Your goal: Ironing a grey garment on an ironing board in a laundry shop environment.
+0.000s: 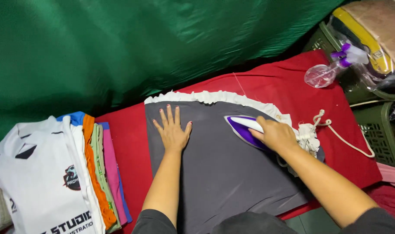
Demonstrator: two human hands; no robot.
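Observation:
A dark grey garment (225, 169) with a white ruffled edge (214, 97) lies spread on a red padded board (288, 84). My left hand (172, 130) presses flat on the grey cloth near its upper left, fingers spread. My right hand (275, 135) grips the handle of a purple and white iron (244, 126), whose tip points left toward the middle of the garment. The iron's white cord (336, 130) coils off to the right across the board.
A stack of folded clothes (58, 173), white on top with orange, green, pink and blue beneath, sits at the left. A clear spray bottle (325, 73) with a purple nozzle lies at the board's far right corner. Green cloth (119, 43) hangs behind; crates (379, 130) stand right.

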